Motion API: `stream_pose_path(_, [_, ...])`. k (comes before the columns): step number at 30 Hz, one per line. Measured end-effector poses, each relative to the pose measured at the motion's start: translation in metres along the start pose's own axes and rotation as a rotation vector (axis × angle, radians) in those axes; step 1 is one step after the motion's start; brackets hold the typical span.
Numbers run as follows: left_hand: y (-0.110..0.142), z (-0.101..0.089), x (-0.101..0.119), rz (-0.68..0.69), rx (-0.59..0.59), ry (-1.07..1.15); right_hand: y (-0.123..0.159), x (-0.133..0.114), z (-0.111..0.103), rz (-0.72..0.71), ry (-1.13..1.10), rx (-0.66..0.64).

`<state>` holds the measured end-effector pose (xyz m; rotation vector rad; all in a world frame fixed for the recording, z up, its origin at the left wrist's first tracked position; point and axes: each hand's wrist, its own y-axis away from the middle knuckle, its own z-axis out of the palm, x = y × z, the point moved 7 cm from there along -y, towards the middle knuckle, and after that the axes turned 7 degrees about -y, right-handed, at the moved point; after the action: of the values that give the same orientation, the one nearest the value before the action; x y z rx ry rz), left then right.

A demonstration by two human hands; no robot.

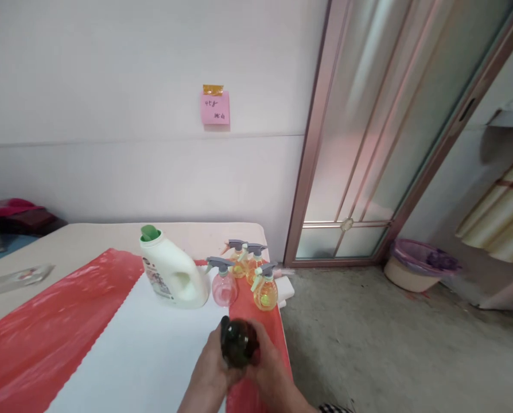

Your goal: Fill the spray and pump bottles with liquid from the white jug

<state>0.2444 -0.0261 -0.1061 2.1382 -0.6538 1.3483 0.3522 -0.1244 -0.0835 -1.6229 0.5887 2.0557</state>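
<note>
Between my two hands is a dark, glossy, round-topped object, possibly a bottle, above the table's near right part. My left hand closes around its left side. My right hand wraps the right side; blur and the fingers hide the lower part. Just beyond stand several small spray bottles with grey trigger heads: a pink spray bottle, a yellow spray bottle and orange ones behind. To their left, a white jug with a handle and green-rimmed mouth stands upright on a white sheet.
Red plastic film covers part of the table. A clear packet lies at the left. White blocks sit by the table's right edge. A lined bin stands beside the sliding door. A pink note hangs on the wall.
</note>
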Motion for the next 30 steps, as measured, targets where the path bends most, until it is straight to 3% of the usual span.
stream_pose_path(3, [-0.008,0.001,0.017,0.130,0.098,-0.093,-0.023,-0.001,-0.005,-0.065,0.049,0.033])
stream_pose_path(5, [-0.012,0.002,0.024,0.164,0.098,-0.149,-0.034,0.005,-0.017,-0.069,0.077,0.085])
stream_pose_path(12, [-0.012,-0.005,0.014,0.012,0.063,-0.251,-0.056,0.003,-0.086,-0.059,0.130,0.482])
stream_pose_path(16, [-0.013,0.006,0.008,0.006,0.013,-0.236,-0.077,-0.005,-0.076,-0.060,0.099,0.373])
stream_pose_path(22, [-0.018,0.021,0.006,0.024,0.089,-0.197,-0.080,0.003,-0.045,-0.068,0.029,0.188])
stream_pose_path(30, [-0.013,0.009,0.000,0.001,0.081,-0.240,-0.083,0.015,-0.053,-0.051,0.051,0.206])
